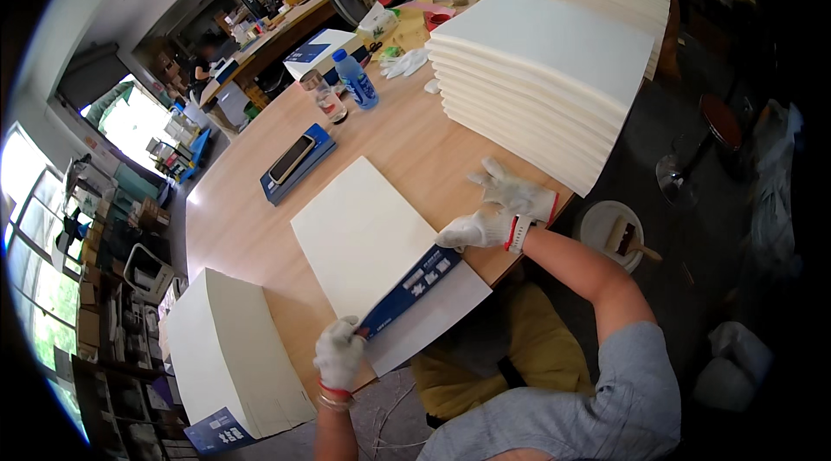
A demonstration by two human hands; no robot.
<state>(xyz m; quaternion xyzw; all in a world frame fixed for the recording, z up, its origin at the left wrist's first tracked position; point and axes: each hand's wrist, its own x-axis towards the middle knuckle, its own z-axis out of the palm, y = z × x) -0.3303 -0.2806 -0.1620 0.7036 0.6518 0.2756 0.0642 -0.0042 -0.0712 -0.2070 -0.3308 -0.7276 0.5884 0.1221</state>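
Observation:
In front of me on the table lies a flat white board [363, 232] with a blue printed strip [411, 290] along its near edge. A white flap [433, 314] extends from under that strip past the table's edge. My left hand [340, 352], in a white knit glove, pinches the strip's left end. My right hand [478, 230], also gloved, has its fingers closed at the strip's right end. Just beyond my right hand lies a loose white glove [512, 190] with a red cuff edge.
A tall stack of white boards [537, 54] stands at the far right; another stack [229, 348] is at the left. Beyond the board are a phone [292, 159] on a blue box, a glass bottle [325, 99] and a blue bottle [356, 80]. A bucket [597, 232] holds a brush.

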